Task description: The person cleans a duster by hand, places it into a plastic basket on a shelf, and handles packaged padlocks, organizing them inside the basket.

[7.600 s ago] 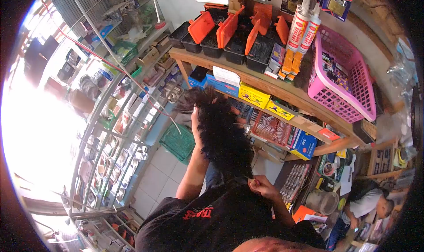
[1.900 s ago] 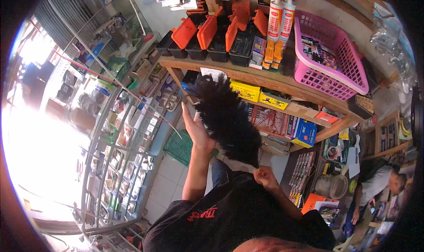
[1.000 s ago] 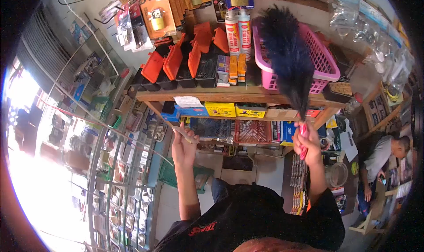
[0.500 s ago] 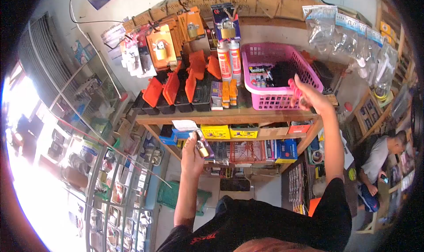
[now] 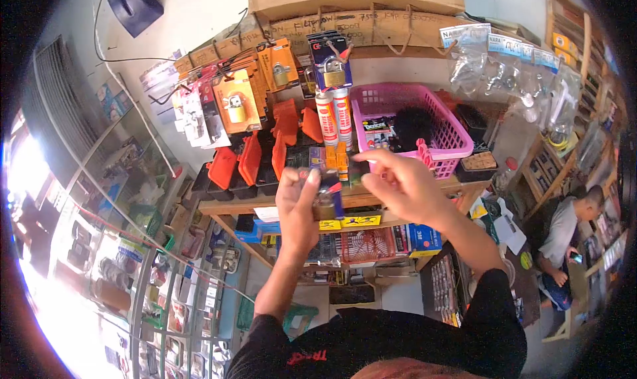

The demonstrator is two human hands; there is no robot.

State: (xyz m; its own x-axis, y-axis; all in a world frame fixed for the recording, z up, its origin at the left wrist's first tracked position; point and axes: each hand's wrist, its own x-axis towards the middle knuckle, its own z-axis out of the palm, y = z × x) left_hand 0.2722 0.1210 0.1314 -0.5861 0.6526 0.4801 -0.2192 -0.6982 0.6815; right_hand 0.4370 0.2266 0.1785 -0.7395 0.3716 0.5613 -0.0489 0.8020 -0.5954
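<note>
Head camera view: my left hand (image 5: pixel 298 210) held a dark blue and purple cardboard padlock pack (image 5: pixel 332 196) before the edge of a brown wooden shelf (image 5: pixel 371 198), fingers closed around its left side, thumb pressed across the front. My right hand (image 5: pixel 415 186) hovered just beside the pack, well open, index finger reaching forward and thumb apart from it; I saw nothing in its hold, though blur hid whether a fingertip touched anything.

Low on the pack sat a blurred, brass-coloured padlock body (image 5: pixel 326 210). I judged the piece small but dense, its weight gathered at the metal, so a loose grip near the top would let it swing. The card looked stiff yet thin, likely to crease or tear under a hard pinch; whether slick plastic covered it, I could not tell. The surest hold, in my view, was thumb on the front and fingers flat behind, close to the lock, with a side edge free for a second hand.

Behind the hands stood small orange-yellow boxes (image 5: pixel 342 161) and white and red sealant tubes (image 5: pixel 326 120). To their right, a pink plastic basket (image 5: pixel 458 152) held a fluffy black duster (image 5: pixel 413 128).
</note>
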